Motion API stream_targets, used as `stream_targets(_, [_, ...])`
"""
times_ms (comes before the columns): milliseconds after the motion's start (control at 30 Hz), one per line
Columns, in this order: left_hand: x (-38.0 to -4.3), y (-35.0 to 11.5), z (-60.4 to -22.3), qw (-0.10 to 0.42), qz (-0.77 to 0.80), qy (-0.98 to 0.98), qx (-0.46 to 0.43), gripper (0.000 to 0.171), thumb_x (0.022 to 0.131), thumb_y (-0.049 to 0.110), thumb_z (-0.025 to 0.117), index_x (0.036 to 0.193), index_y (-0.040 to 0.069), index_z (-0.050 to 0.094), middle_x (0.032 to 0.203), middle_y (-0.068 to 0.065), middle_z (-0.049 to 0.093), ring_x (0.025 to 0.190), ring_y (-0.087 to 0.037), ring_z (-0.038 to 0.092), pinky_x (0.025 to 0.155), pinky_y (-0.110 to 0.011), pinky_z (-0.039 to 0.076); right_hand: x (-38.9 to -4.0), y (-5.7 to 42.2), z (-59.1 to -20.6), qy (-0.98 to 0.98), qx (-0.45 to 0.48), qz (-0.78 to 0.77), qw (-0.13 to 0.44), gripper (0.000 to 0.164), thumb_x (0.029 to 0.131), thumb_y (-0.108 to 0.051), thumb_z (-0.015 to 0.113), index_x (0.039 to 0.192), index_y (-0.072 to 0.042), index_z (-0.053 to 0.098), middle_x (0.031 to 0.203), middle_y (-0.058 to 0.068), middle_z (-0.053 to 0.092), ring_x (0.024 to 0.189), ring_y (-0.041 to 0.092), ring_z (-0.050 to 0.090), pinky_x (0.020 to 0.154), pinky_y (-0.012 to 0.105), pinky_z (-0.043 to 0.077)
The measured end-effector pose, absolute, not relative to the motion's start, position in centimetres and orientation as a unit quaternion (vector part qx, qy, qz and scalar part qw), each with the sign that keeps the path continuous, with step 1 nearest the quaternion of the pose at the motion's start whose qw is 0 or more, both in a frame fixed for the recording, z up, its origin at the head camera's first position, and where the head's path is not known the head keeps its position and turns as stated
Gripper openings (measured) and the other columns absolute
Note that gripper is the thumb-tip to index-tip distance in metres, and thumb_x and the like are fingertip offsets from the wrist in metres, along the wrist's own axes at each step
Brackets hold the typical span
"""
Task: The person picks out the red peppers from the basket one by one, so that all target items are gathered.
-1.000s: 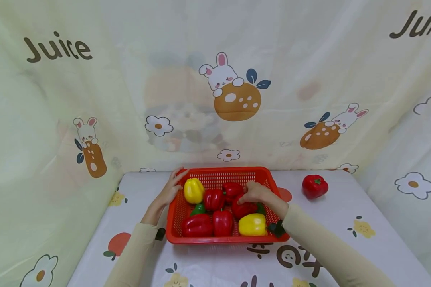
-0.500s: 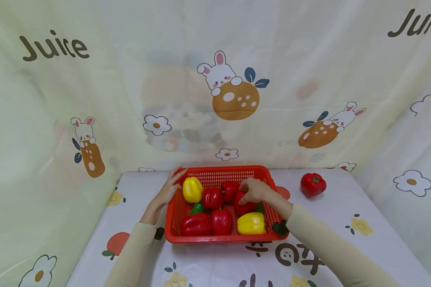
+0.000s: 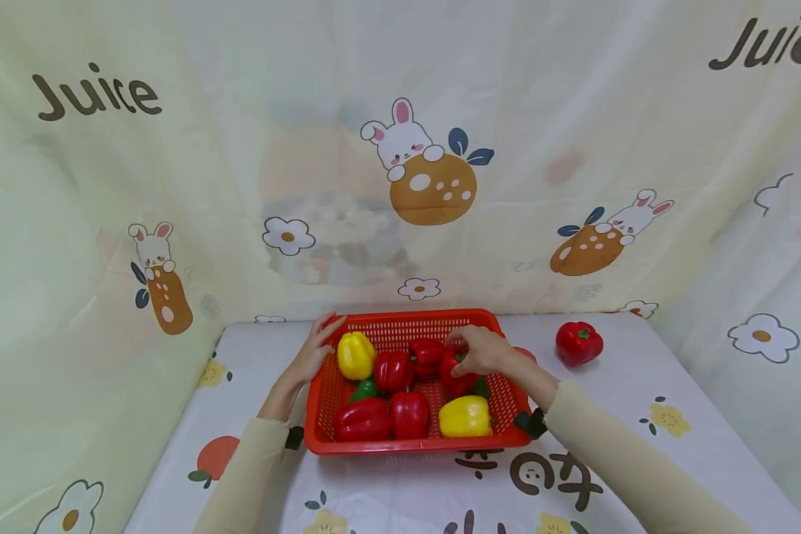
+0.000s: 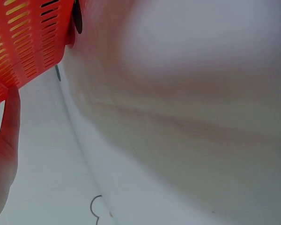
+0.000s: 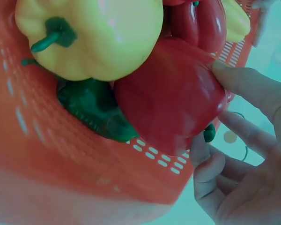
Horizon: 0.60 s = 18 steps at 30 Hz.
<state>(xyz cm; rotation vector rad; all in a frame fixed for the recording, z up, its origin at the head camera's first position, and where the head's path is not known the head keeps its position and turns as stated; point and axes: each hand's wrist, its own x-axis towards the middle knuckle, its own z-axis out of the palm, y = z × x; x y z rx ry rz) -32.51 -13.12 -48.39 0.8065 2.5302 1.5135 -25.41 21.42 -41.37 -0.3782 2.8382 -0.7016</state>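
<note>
In the head view, a red perforated plastic basket (image 3: 420,446) holds red and yellow bell peppers and green ones. My right hand (image 3: 486,350) grips a red bell pepper (image 5: 171,96) at the basket's right side, thumb on one side and fingers on the other in the right wrist view. That pepper sits beside a yellow bell pepper (image 5: 96,37) and a green pepper (image 5: 96,110). My left hand (image 3: 312,354) rests at the basket's left rim with fingers extended, near another yellow bell pepper (image 3: 357,356). One finger touches the basket's outer wall in the left wrist view.
Outside the basket, a single red bell pepper (image 3: 579,343) lies on the patterned tablecloth (image 3: 387,493) to the right. A printed curtain (image 3: 347,163) hangs behind the table and along both sides.
My right hand has drawn slightly up and back, and the red bell pepper under it has turned more upright. The left hand stays at the basket's rim.
</note>
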Motion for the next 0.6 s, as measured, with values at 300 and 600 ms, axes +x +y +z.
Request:
stream_targets(300, [-33.8,-13.5,-50.5,0.016,0.497,0.829,0.257,0.065,0.085,-0.009,0.04,0.149,-0.001,0.039,0.158,-0.023,0.013,0.143,-0.044,0.014,0.111,-0.066,0.013,-25.5,22.6,-40.8,0.957,-0.121,-0.258,0.055,0.07,0.077,-0.022,0.083,0.136,0.001,0.054,0.122,0.02,0.063,0.109,0.035,0.06,0.089,0.053,0.05])
stream_targets(600, [-33.9,-13.3,-50.8,0.008,0.496,0.826,0.268,0.064,0.084,-0.009,0.041,0.148,-0.003,0.039,0.157,-0.026,0.014,0.143,-0.047,0.014,0.11,-0.067,0.012,-25.0,24.6,-39.5,0.952,-0.107,-0.286,0.027,0.057,0.079,-0.018,0.08,0.129,0.001,0.06,0.122,0.022,0.063,0.107,0.036,0.058,0.088,0.05,0.052])
